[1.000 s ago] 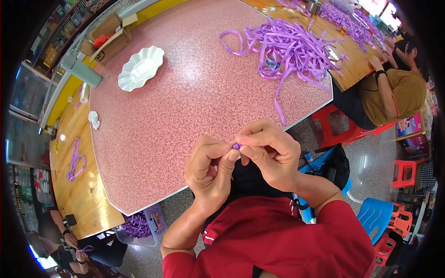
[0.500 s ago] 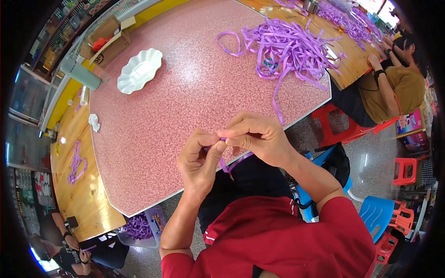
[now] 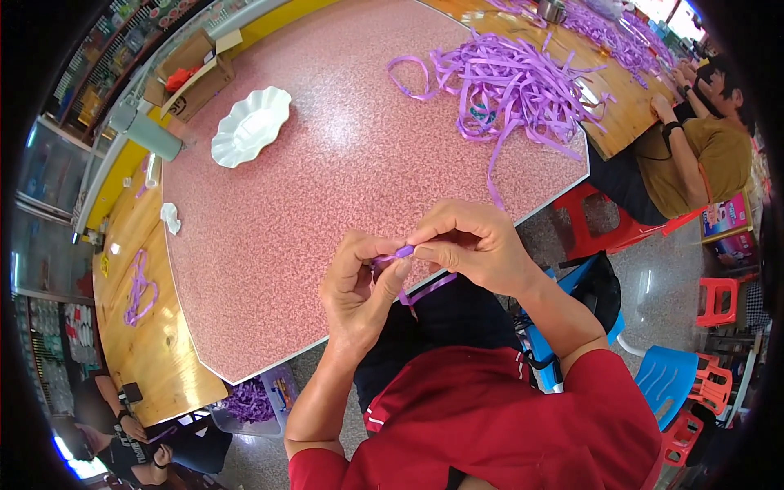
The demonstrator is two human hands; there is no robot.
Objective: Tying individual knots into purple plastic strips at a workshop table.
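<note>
My left hand (image 3: 359, 290) and my right hand (image 3: 474, 245) meet over the near edge of a pink speckled table (image 3: 310, 180). Between their fingertips they pinch a short piece of purple ribbon (image 3: 402, 253); a loose end of it hangs down below my hands, toward my lap. Farther back on the table lies a tangled pile of purple ribbon strips (image 3: 514, 82), with one strip trailing toward my right hand.
A white scalloped dish (image 3: 251, 125) sits at the table's far left. A wooden table (image 3: 147, 318) to the left carries a purple ribbon loop (image 3: 137, 287). A person in a mustard shirt (image 3: 702, 155) sits at right. Red stools (image 3: 596, 229) and a blue chair (image 3: 670, 384) stand nearby.
Both hands have shifted slightly while working the ribbon piece. It now shows stretched between the fingertips, and its tail hangs lower below the hands.
</note>
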